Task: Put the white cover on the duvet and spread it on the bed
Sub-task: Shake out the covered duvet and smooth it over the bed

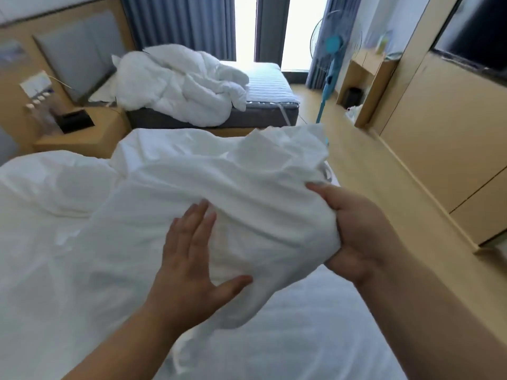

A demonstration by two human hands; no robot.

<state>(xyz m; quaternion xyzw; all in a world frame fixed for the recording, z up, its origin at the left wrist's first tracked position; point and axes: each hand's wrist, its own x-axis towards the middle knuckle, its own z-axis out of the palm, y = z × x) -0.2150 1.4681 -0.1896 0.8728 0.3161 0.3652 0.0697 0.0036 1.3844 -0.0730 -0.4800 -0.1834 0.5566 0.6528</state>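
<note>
A white cover (175, 193) lies bunched across the near bed (315, 338), with a thick lump raised at its right end. My right hand (354, 234) grips that lump from the right side, fingers curled round the fabric. My left hand (192, 259) lies flat against the lump's front, fingers straight and spread. A crumpled white duvet (181, 83) sits heaped on the far bed (263, 105). Whether a duvet is inside the near cover cannot be told.
A wooden nightstand (79, 133) stands between the beds at left. A blue standing fan (329, 72) is by the window curtains. Wooden cabinets (439, 133) line the right wall, with bare wooden floor (356, 171) beside the near bed.
</note>
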